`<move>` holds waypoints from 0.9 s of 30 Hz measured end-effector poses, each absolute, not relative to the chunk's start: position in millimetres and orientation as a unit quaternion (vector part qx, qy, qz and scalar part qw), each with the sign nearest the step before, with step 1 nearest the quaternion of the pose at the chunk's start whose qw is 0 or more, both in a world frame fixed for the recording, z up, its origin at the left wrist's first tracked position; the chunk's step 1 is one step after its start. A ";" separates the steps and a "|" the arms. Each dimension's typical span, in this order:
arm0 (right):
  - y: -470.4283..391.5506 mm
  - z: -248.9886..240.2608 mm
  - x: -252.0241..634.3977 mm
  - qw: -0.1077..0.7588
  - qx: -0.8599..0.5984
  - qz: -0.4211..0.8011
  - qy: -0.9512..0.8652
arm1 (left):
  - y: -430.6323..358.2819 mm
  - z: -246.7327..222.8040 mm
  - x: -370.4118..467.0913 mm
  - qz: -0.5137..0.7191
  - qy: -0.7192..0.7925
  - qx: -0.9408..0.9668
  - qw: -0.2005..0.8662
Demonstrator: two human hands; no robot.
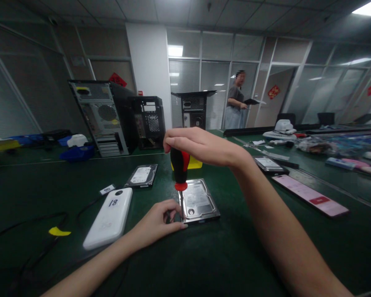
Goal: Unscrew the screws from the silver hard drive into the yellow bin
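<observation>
A hard drive (199, 200) lies label side up on the green table. At its near left corner stands an upright screwdriver (181, 169) with a black and red handle, its shaft reaching down to the drive's edge. My right hand (200, 144) is laid over the top of the handle, palm down, fingers bent across it. My left hand (163, 218) is closed at the drive's near left corner, thumb along the front edge and fingertips beside the shaft. The exact contact of the screwdriver tip is hidden.
Left are a second hard drive (142, 175), a white power bank (109, 218) and black cables. On the right lie another drive (268, 164) and a pink phone (311, 194). Computer cases (103, 117) stand behind, with a yellow object (195, 163) nearer. A person (236, 101) stands beyond.
</observation>
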State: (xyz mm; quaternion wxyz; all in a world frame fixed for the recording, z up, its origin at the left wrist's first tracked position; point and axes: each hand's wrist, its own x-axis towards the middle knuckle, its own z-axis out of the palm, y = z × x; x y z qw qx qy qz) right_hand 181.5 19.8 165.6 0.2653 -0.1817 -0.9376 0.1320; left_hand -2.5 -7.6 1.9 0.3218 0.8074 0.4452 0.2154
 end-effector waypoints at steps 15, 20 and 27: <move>25.0 165.7 181.5 0.251 -0.097 0.188 -0.945 | -6.9 1.0 -3.2 0.214 0.447 0.805 0.325; 25.9 165.6 182.0 0.263 -0.101 0.176 -0.943 | -6.7 1.6 -2.3 0.211 0.448 0.808 0.319; 25.1 164.7 181.2 0.273 -0.117 0.129 -0.946 | -6.5 2.0 -2.0 0.207 0.451 0.808 0.318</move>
